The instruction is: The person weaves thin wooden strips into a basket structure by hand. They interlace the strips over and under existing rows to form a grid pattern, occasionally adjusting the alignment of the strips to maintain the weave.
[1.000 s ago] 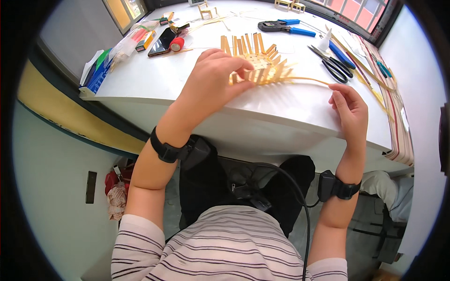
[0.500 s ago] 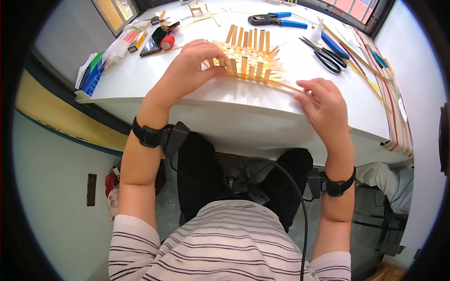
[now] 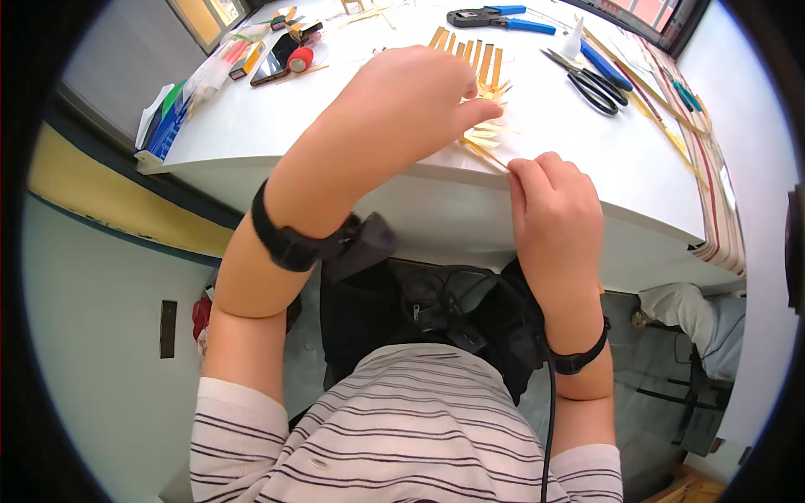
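A small woven piece of flat bamboo strips (image 3: 489, 60) lies on the white table, its upright strip ends standing along the far side. My left hand (image 3: 419, 96) covers most of it, thumb at the piece's right edge and the other fingers curled over it, their tips largely hidden. From the near right corner of the weave runs a thin bamboo strip (image 3: 486, 154) toward me. My right hand (image 3: 555, 205) pinches its end between thumb and fingers, just over the table's front edge.
Right of the weave are black-handled scissors (image 3: 594, 88), a white nozzle-tipped bottle (image 3: 573, 42) and long strips (image 3: 662, 126). Blue-handled pliers (image 3: 501, 18) lie at the back. Far left are a phone (image 3: 275, 63), a red roll (image 3: 300, 59) and plastic packages (image 3: 220, 80).
My left hand has moved right across the weave and now hides most of it. My right hand has come slightly left and toward me, still pinching the strip.
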Demonstrator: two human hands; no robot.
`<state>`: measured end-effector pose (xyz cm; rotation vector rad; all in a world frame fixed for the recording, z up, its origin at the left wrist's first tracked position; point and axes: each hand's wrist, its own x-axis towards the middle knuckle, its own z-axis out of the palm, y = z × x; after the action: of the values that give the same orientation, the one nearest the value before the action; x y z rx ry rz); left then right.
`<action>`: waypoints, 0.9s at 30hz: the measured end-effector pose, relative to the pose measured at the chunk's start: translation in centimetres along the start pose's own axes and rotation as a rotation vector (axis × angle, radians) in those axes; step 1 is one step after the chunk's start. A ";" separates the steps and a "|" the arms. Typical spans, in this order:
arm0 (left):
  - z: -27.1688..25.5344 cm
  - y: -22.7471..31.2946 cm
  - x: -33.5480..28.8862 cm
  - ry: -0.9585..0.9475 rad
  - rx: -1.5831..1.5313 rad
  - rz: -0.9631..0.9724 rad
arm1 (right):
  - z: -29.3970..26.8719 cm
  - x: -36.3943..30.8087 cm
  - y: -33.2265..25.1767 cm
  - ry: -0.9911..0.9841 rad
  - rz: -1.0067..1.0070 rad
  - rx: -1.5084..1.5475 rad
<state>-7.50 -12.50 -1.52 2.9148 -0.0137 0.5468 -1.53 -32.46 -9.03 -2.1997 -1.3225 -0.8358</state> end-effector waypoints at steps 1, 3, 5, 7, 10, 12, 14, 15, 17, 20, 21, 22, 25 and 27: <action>0.8 -0.1 0.2 0.034 0.068 0.090 | 0.1 -0.1 -0.3 -0.002 -0.008 -0.011; 1.3 0.5 1.1 -0.018 0.179 0.189 | 0.2 -0.2 -0.5 0.002 -0.006 -0.008; 1.2 1.4 2.1 -0.192 0.271 0.191 | 0.3 -0.2 -0.6 0.006 -0.001 -0.006; 1.4 1.3 2.2 -0.195 0.278 0.196 | 0.4 -0.2 -0.5 0.010 0.008 -0.003; 1.7 1.3 2.5 -0.196 0.281 0.199 | 0.5 -0.3 -0.3 0.025 0.007 0.017; 1.5 1.4 2.3 -0.182 0.262 0.168 | 0.4 -0.3 -0.2 0.004 0.006 0.031; 1.5 0.9 2.4 -0.148 0.215 0.125 | 0.3 -0.2 0.1 -0.001 0.000 0.041; 1.5 0.3 2.4 -0.132 0.180 0.119 | 0.3 -0.1 0.3 0.005 -0.004 0.043; 1.5 -0.7 2.6 -0.101 0.110 0.106 | 0.1 0.2 0.6 0.018 -0.001 0.054; 0.6 -0.5 2.8 -0.269 0.117 -0.041 | 0.1 1.0 1.2 0.040 0.008 0.078; 0.7 -0.6 2.6 -0.249 0.096 -0.033 | 0.2 1.2 1.5 0.047 0.002 0.085; 0.9 -0.8 2.3 -0.229 0.075 -0.025 | 0.3 1.4 1.9 0.054 -0.004 0.093; 1.0 -1.1 2.1 -0.202 0.067 0.008 | 0.3 2.2 2.5 0.006 0.013 0.168; 1.0 -1.2 2.1 -0.198 0.051 0.014 | 0.5 2.6 3.4 -0.049 0.006 0.233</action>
<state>-5.12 -11.39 -1.85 3.0084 -0.0462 0.2621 2.59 -32.06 -7.80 -2.0520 -1.3608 -0.5957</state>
